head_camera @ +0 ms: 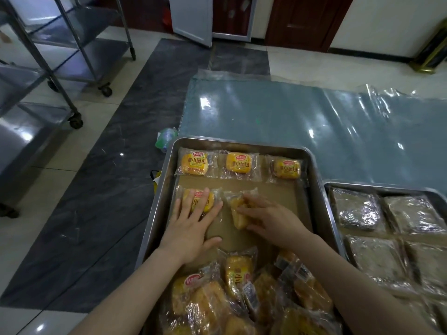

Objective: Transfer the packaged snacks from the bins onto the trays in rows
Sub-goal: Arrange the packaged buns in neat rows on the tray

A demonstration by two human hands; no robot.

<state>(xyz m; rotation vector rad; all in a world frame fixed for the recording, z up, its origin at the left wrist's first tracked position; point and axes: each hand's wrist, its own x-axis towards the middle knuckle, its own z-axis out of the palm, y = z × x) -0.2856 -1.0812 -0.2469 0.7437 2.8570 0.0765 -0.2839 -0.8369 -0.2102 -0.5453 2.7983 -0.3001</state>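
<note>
A steel tray lined with brown paper holds a far row of three yellow bread packets. My left hand lies flat with straight fingers on a fourth packet at the left of the second row. My right hand grips another packet, turned on its side, in the middle of that row. A loose heap of packets fills the near end of the tray.
A second steel tray at the right holds several darker wrapped snacks. Both trays sit on a table under clear plastic sheet. Wheeled steel racks stand on the floor at left. A crumpled bag lies by the tray's far left corner.
</note>
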